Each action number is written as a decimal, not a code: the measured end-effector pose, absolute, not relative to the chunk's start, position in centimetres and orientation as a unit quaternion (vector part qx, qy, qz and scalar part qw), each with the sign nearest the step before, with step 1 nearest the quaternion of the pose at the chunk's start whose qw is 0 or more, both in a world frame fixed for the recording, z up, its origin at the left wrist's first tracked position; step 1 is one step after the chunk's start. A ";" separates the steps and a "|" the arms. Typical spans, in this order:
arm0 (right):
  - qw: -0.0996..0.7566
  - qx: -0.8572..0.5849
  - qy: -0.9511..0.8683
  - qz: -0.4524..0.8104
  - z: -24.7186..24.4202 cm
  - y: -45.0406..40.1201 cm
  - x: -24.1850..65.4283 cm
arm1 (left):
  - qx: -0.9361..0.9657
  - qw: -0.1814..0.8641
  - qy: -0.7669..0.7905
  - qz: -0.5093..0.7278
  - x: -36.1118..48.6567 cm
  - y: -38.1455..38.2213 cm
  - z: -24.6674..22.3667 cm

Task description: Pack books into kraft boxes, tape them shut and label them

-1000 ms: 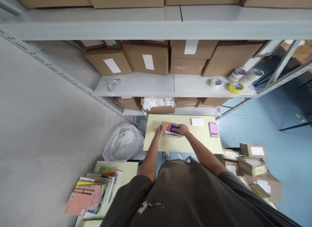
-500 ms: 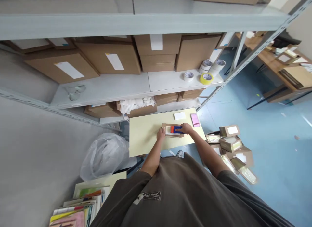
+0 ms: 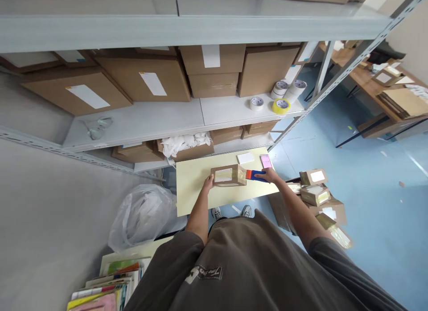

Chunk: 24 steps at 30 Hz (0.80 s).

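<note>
A small cardboard box (image 3: 229, 183) with a white label lies on the pale yellow table (image 3: 192, 195). My left hand (image 3: 207, 182) grips the box at its left end, fingers closed on its edge. In my right hand (image 3: 269, 175) is a blue and orange tape dispenser (image 3: 257, 175), held just off the box's right end. Clear, yellowish tape (image 3: 241, 173) covers the right part of the box top and reaches toward the dispenser. Behind them on the table lie a stack of white labels (image 3: 245, 158) and a pink pad (image 3: 265, 161).
Grey shelving (image 3: 150, 132) with cardboard boxes and tape rolls (image 3: 281, 106) stands beyond the table. Taped parcels (image 3: 314, 194) are piled at the right. A clear plastic bag (image 3: 140, 215) and a stack of books (image 3: 110, 282) sit at the left.
My right hand has drawn the tape dispenser rightward from over the box to past its right end. The box and my left hand have shifted slightly left.
</note>
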State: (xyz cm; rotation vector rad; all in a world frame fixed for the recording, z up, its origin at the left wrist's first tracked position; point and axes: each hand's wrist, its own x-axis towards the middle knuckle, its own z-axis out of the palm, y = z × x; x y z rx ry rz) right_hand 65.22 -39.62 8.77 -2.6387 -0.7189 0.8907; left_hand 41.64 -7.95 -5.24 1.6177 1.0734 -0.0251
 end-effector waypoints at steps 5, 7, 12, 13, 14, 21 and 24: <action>0.127 -0.887 -0.304 0.325 10.5 -29.3 62.3 | 0.649 0.526 0.549 0.030 39.9 -4.1 -3.2; 0.103 -0.884 -0.325 0.320 11.2 -25.3 60.5 | 0.659 0.515 0.543 0.070 39.4 -3.0 -2.0; 0.061 -0.884 -0.346 0.309 13.0 -18.7 56.3 | 0.702 0.580 0.403 0.098 38.4 -2.0 0.7; 0.056 -0.883 -0.347 0.310 13.3 -18.2 55.8 | 0.708 0.578 0.397 0.081 38.4 -2.1 1.1; 0.052 -0.883 -0.347 0.310 13.6 -17.8 55.4 | 0.716 0.568 0.402 0.064 38.5 -2.4 1.4; 0.038 -0.877 -0.354 0.323 14.0 -23.6 58.9 | 0.726 0.476 0.495 0.037 40.6 -7.2 1.0; 0.009 -0.895 -0.324 0.306 13.6 -29.7 62.9 | 0.725 0.457 0.514 0.034 40.9 -8.6 0.7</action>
